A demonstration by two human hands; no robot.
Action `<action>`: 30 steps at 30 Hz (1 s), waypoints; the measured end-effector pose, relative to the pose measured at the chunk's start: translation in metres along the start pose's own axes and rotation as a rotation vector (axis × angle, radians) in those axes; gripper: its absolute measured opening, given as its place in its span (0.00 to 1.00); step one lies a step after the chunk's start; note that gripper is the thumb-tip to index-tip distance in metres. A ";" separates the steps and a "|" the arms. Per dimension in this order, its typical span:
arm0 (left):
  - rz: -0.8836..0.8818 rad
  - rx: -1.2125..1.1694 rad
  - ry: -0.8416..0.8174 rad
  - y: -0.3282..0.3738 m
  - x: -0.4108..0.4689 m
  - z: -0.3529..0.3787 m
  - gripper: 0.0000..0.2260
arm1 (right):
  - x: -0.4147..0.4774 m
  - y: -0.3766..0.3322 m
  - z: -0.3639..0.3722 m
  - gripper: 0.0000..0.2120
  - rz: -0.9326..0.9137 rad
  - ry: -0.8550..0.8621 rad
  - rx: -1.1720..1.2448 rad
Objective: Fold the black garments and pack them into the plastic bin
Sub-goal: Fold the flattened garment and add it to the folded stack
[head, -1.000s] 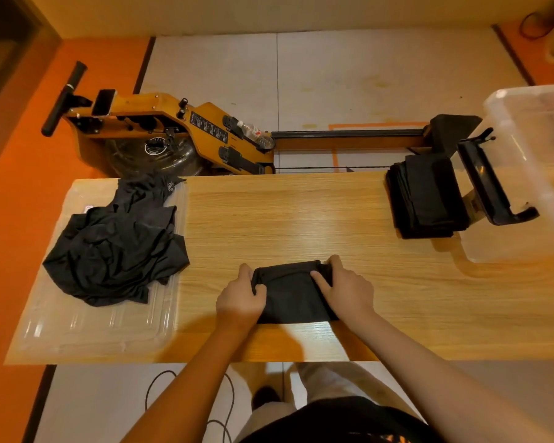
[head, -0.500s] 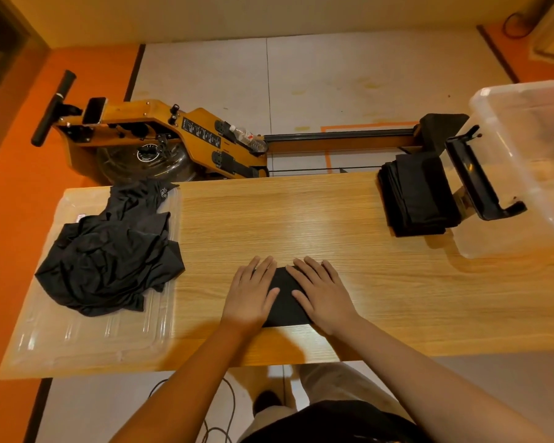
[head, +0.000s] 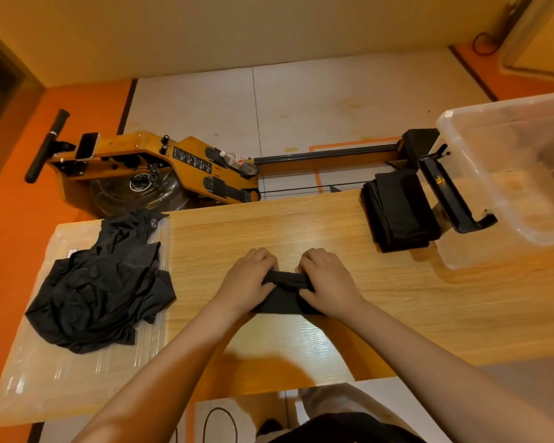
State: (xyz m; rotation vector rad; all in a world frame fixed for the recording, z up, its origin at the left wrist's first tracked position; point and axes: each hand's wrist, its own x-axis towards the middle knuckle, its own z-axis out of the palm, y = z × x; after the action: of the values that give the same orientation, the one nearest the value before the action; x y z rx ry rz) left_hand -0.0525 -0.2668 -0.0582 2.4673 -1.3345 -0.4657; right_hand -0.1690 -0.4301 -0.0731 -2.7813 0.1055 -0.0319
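A small folded black garment [head: 283, 295] lies on the wooden table [head: 397, 302] near its front edge. My left hand [head: 245, 281] grips its left end and my right hand [head: 325, 279] grips its right end, fingers curled over the far edge, which is bunched up between them. A loose heap of black garments [head: 103, 282] rests on the clear bin lid [head: 45, 372] at the left. A stack of folded black garments [head: 397, 209] sits at the far right of the table, beside the clear plastic bin [head: 512, 174].
The bin has a black latch handle [head: 448, 193] hanging on its near side. Behind the table a wooden rowing machine [head: 147, 167] stands on the floor. My legs and a cable show below the table's front edge.
My hands lay flat on the folded garment half a second ago; now their fingers are curled round its far edge, which is lifted and bunched.
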 end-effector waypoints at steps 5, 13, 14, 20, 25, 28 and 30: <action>0.096 0.190 0.260 0.021 0.012 -0.004 0.16 | -0.020 0.009 -0.011 0.14 0.075 0.156 -0.067; -0.043 0.214 0.011 0.022 -0.015 0.051 0.22 | -0.065 0.014 0.031 0.08 0.116 0.115 -0.035; -0.047 0.225 0.018 0.024 -0.017 0.052 0.23 | -0.061 0.014 0.031 0.10 0.102 0.131 -0.039; -0.143 0.168 -0.053 0.036 -0.013 0.066 0.27 | -0.011 0.023 0.029 0.25 0.062 -0.057 -0.123; -0.121 0.191 -0.104 0.022 0.010 0.066 0.30 | -0.008 0.038 0.043 0.26 0.141 -0.116 -0.180; -0.015 0.252 -0.092 0.013 0.035 0.059 0.34 | -0.011 0.041 0.047 0.28 0.218 -0.065 -0.095; 0.036 0.273 -0.085 0.013 0.059 0.050 0.32 | -0.011 0.046 0.049 0.29 0.297 -0.026 -0.073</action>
State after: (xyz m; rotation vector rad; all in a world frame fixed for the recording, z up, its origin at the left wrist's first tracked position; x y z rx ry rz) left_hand -0.0530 -0.3285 -0.1063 2.6606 -1.5666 -0.4083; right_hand -0.1814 -0.4548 -0.1347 -2.8069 0.5203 0.0840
